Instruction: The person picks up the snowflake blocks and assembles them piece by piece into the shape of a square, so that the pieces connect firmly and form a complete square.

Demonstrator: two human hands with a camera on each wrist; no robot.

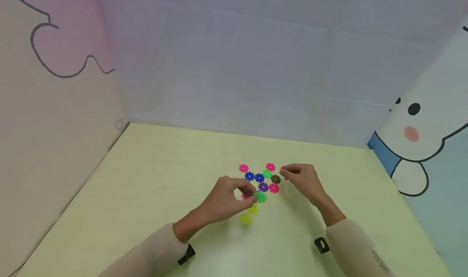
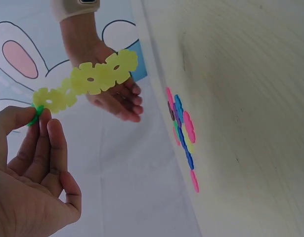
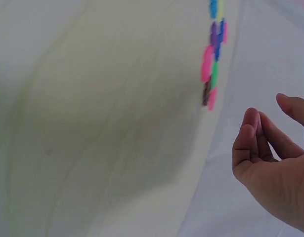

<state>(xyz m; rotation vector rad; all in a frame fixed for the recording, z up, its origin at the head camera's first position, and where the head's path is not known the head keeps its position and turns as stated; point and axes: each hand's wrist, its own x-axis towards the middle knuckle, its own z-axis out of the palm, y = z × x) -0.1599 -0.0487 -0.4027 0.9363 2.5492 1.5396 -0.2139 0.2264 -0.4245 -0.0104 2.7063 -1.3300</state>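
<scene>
Between thumb and fingertips, my left hand (image 1: pixel 227 200) pinches a green snowflake disc (image 1: pixel 261 197). Yellow snowflake discs (image 2: pixel 90 79) joined in a chain extend from that green disc, held above the table. My right hand (image 1: pixel 306 183) hovers at the right of the loose discs with nothing in it; the right wrist view shows its thumb apart from loosely bent fingers. Nearest to it lie a brown disc (image 1: pixel 276 179) and a pink disc (image 1: pixel 270 167). A blue disc (image 1: pixel 259 178), a purple disc (image 1: pixel 263 187) and several others lie flat beside them, some partly hidden behind my left hand.
The discs lie on a pale yellow table (image 1: pixel 175 159). A whitish cloth wall (image 1: pixel 234 74) rises behind its back edge, and printed side panels with cartoon figures (image 1: pixel 413 147) stand left and right. Dark straps (image 1: pixel 322 245) are on both sleeves.
</scene>
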